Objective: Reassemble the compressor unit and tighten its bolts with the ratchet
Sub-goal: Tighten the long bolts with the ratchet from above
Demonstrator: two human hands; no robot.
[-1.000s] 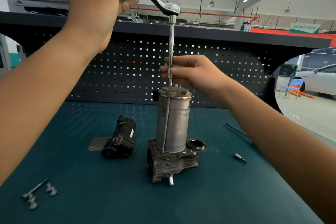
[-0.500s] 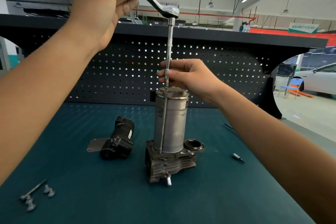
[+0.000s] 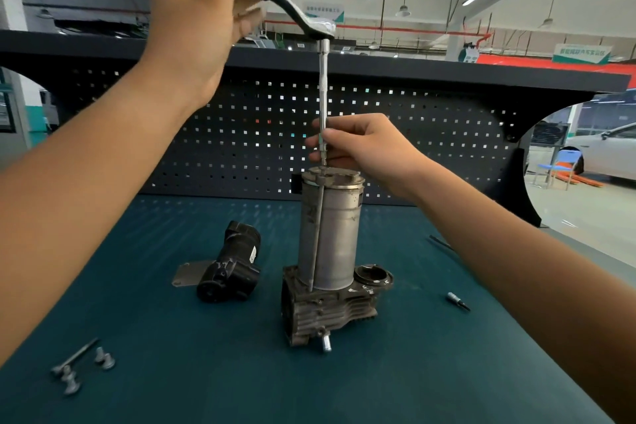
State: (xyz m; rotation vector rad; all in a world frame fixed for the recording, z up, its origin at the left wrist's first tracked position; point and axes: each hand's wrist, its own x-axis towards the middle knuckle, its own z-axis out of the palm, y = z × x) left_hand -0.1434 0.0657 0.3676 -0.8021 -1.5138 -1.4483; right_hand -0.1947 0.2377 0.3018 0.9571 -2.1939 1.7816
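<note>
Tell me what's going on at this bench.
A person is working on a bolt at the top of the compressor unit, which stands upright on the green mat. The left hand grips the ratchet up high, and a long extension runs straight down to the unit's top. The right hand pinches the extension just above the unit. A black motor part lies to its left, loose bolts at front left, and a small bit to the right.

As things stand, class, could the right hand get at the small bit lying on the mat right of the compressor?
Probably yes: bare mat lies between the right hand and the bit, but the hand pinches the extension bar and must release it first.
</note>
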